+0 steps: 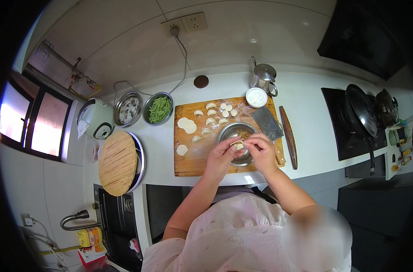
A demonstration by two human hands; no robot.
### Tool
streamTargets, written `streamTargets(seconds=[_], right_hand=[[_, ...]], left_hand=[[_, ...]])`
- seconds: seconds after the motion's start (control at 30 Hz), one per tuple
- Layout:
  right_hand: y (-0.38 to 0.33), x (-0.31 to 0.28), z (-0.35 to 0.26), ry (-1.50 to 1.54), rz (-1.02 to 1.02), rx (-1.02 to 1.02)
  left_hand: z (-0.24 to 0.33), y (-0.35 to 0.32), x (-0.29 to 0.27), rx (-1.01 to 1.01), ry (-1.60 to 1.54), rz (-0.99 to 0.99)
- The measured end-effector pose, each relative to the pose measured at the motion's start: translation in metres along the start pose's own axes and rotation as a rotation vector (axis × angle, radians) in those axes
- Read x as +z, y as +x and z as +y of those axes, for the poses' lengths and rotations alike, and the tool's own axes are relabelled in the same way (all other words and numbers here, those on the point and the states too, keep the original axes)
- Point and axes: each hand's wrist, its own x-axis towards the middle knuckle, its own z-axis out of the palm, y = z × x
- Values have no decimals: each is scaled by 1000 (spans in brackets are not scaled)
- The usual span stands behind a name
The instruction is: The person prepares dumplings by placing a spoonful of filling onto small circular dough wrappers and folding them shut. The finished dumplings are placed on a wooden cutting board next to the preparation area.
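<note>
The person's left hand (220, 156) and right hand (261, 153) pinch a pale dumpling (237, 144) between their fingertips, above a steel bowl (221, 133) on a wooden cutting board (190, 169). Left of the bowl I see shaped dumplings (210, 121) and flat wrappers (189, 127); right, a cleaver (266, 122).

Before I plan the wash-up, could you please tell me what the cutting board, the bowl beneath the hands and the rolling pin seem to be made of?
Cutting board: apparently wood, matte, by its tan, mottled surface.
Bowl: probably steel, polished, by its grey reflective wall.
Rolling pin: likely dark wood, smooth, by its uneven brown colour.
</note>
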Motion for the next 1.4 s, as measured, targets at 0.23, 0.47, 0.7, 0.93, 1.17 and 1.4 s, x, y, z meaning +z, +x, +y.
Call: streamTargets(seconds=[0.23, 0.47, 0.7, 0.93, 1.17, 1.4], right_hand=[[6, -5, -15, -58, -112, -22], [7, -3, -17, -27, -155, -22], [8, -3, -19, -46, -122, -110], [16, -11, -29, -71, -228, -56], [21, -14, -30, -62, -302, -36], [15, -7, -22, 22, -159, -23]], left_hand=[[5, -2, 1, 43, 133, 78], [4, -5, 0, 134, 183, 13], [11, -8, 0, 161, 243, -113], [10, -7, -9, 169, 298, -131], [15, -4, -9, 182, 545, -157], [7, 3, -4, 175, 440, -154]])
